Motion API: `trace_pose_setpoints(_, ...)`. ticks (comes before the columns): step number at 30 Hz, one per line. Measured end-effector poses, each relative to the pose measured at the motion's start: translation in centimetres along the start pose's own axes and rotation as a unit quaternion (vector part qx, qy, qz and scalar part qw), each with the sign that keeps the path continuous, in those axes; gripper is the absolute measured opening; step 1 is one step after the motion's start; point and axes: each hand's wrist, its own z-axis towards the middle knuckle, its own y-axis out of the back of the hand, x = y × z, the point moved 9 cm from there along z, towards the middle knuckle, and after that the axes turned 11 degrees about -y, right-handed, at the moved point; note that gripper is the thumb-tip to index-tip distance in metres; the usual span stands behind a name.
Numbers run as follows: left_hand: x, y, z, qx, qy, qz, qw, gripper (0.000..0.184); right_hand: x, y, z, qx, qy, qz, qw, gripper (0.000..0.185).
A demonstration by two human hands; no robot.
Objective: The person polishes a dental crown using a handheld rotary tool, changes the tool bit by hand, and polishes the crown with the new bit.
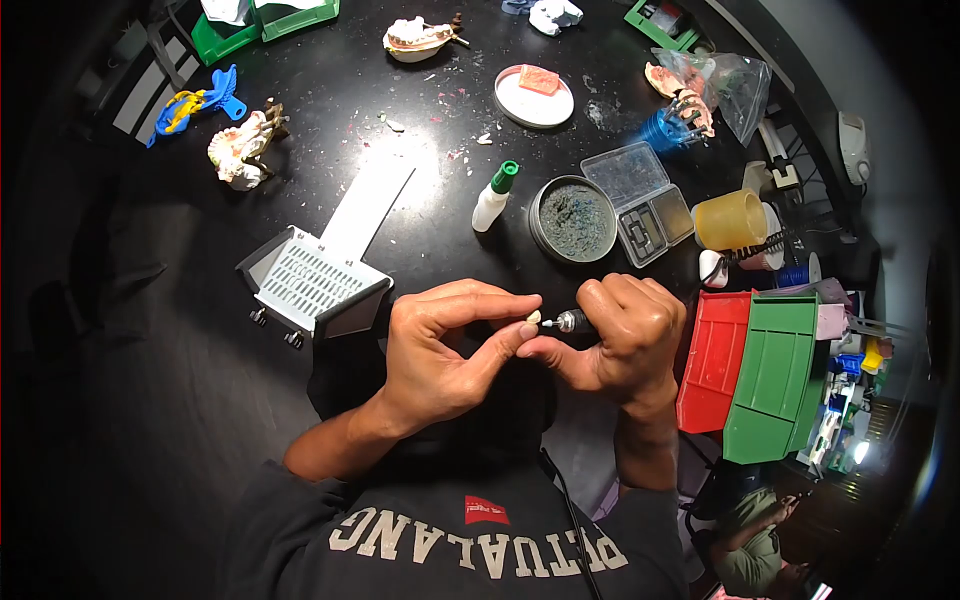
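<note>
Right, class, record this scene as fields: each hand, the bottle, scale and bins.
Left hand: pinching a small pale piece
Right hand: gripping a slim tool, pointed at the piece; contact unclear
Bottle: white, green-capped, left of the round tin
Scale: flipped open, right of the tin
Bins: red and green, side by side

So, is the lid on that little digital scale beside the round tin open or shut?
Open: the clear lid is swung back, so the scale shows its keypad uncovered.
</note>
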Motion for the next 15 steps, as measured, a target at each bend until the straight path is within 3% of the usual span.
trace_pose_setpoints(15, 0.4, 0.0, -0.18, 0.0, 0.026, -0.005, 1.0, 0.021, -0.18, -0.1, -0.04, 0.004, -0.015, 0.009, 1.0, 0.083)
